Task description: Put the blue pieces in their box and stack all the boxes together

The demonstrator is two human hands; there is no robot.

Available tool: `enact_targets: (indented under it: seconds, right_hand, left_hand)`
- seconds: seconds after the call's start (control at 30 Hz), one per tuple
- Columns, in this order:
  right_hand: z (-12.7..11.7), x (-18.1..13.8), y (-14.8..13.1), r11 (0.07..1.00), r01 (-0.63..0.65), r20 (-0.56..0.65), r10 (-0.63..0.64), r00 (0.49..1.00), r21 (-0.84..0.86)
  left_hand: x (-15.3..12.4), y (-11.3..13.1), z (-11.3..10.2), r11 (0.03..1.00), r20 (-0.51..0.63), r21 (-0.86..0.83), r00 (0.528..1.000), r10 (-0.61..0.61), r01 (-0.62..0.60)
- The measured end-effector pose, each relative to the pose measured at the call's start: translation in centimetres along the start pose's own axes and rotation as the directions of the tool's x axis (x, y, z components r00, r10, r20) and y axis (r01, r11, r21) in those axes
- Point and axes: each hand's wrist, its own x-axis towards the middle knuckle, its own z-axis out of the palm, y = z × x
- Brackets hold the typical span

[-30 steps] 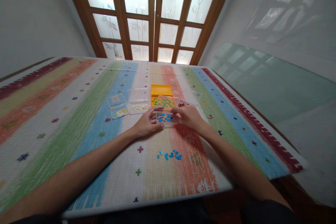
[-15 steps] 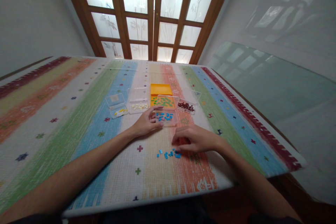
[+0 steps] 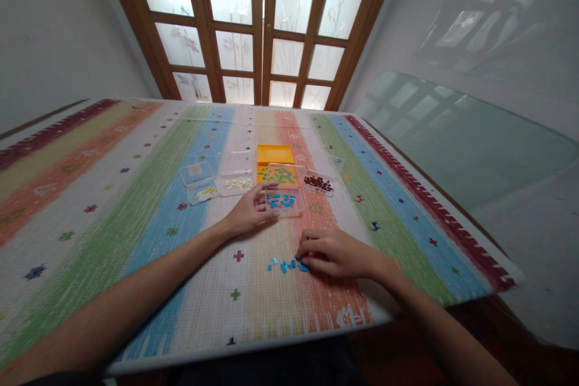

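Note:
My left hand (image 3: 250, 208) grips the left side of a clear plastic box (image 3: 289, 212), fingers above and thumb below. Several small blue building bricks (image 3: 281, 200) lie inside that box. Nearer to me, a loose group of blue bricks (image 3: 284, 266) is scattered on the striped cloth. Over the right end of this group my right hand (image 3: 332, 253) has its thumb and fingertips pinched together at a blue brick (image 3: 303, 266). The fingers partly hide what is between them.
Behind the held box stands an open orange box (image 3: 275, 154) with green pieces. Clear boxes of yellow pieces (image 3: 205, 194) and cream pieces (image 3: 239, 183) are to its left, and one of dark red pieces (image 3: 318, 183) to its right. The table's front edge (image 3: 271, 341) runs close to me.
My right hand has come down and toward me, its fingertips now at the loose blue bricks. The left hand keeps its hold on the clear box.

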Motion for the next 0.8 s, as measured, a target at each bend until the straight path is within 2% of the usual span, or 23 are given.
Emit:
enact_targets:
  seconds: [0.23, 0.5, 0.8]
  right_hand:
    - [-0.04, 0.17, 0.21, 0.996, -0.061, -0.028, 0.06, 0.998, -0.064]
    - [-0.02, 0.13, -0.09, 0.998, -0.002, -0.025, 0.0, 1.0, -0.058]
    - [0.58, 0.9, -0.33, 0.995, -0.028, -0.021, 0.026, 0.999, -0.097]
  left_hand:
    - [-0.06, -0.11, 0.05, 1.0, 0.001, -0.007, 1.0, 0.002, -0.002]
    - [-0.06, -0.06, 0.11, 1.0, -0.01, -0.006, 1.0, -0.004, 0.004]
    - [0.01, -0.15, 0.03, 1.0, 0.015, -0.017, 1.0, 0.018, -0.018]
